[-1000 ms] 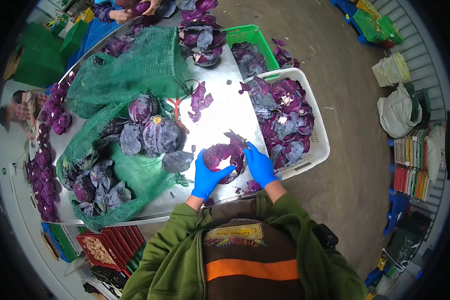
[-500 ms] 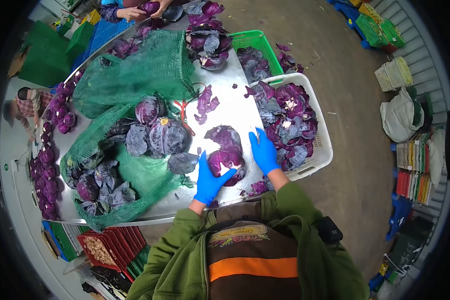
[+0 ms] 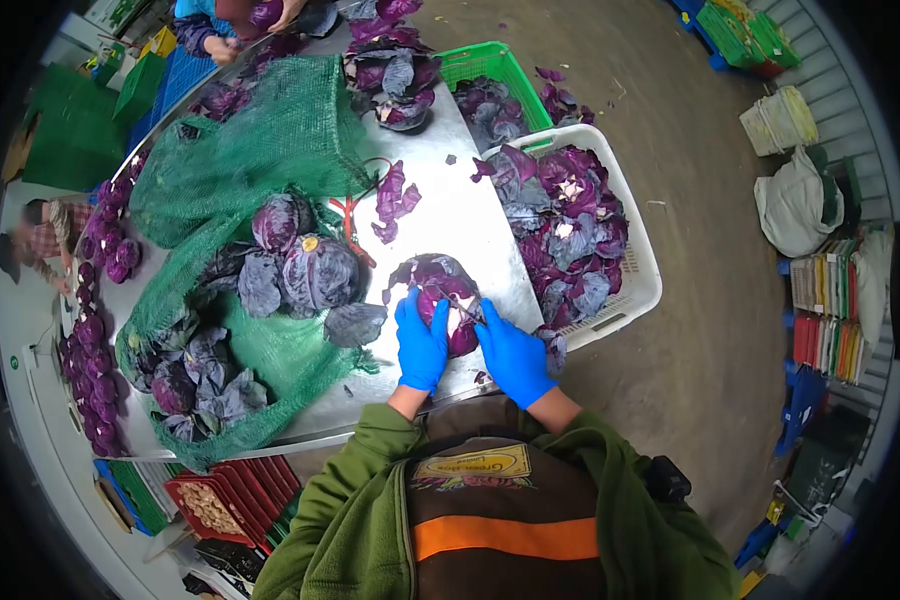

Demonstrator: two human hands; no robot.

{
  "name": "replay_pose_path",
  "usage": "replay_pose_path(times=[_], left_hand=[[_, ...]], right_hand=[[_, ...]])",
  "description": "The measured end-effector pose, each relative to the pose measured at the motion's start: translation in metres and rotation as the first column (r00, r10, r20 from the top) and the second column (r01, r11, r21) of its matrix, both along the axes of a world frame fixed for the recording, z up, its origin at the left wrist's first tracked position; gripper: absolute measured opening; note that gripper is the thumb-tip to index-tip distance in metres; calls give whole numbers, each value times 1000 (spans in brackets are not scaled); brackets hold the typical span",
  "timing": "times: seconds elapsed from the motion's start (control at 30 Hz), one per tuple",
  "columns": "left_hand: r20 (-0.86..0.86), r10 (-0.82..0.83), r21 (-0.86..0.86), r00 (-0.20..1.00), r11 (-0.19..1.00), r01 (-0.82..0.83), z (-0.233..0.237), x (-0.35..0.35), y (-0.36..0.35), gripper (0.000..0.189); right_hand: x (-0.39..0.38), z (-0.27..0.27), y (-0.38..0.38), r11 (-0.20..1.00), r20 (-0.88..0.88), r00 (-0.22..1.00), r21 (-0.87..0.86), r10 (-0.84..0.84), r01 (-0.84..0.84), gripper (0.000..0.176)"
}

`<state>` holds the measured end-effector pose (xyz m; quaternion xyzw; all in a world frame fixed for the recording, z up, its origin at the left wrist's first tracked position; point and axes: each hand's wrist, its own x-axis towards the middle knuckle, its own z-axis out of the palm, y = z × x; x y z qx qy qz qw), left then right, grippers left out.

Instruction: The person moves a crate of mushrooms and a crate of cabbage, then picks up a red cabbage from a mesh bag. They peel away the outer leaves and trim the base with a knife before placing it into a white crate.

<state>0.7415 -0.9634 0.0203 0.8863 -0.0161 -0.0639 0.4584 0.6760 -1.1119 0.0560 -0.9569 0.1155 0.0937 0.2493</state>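
A red cabbage [image 3: 460, 335] lies on the metal table in front of me, pale at its cut stem side. My left hand [image 3: 422, 345], in a blue glove, grips it from the left with fingers on top. On the other side, my gloved right hand [image 3: 512, 360] is closed at the cabbage's right edge. A thin dark strip, looking like a small knife, shows at its fingertips; the rest is hidden. Loose outer leaves [image 3: 432, 272] lie just behind the cabbage.
Left of me, a green net sack [image 3: 290, 365] holds several untrimmed cabbages. Trimmed cabbages [image 3: 92, 370] line the table's far left edge. A white crate [image 3: 642, 265] and a green crate [image 3: 515, 75] of leaves stand at right. A co-worker's hand [image 3: 222, 48] is at the top.
My right hand has come from the table's right edge to the cabbage and closed. My left hand has shifted onto the cabbage's top left. The whole view has shifted slightly.
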Motion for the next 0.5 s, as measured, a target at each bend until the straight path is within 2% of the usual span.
replay_pose_path(times=[0.2,0.37,0.5], left_hand=[[-37,29,24,999,999,-28,1,-5,-4,64],[22,102,-46,995,994,-100,-11,-8,-4,63],[-6,115,-63,993,991,-115,-6,-6,-7,61]], right_hand=[[8,-9,7,997,26,999,-77,-30,32,49],[17,-17,6,992,104,992,-101,-67,77,45],[21,-22,0,988,107,982,-23,-153,156,40]])
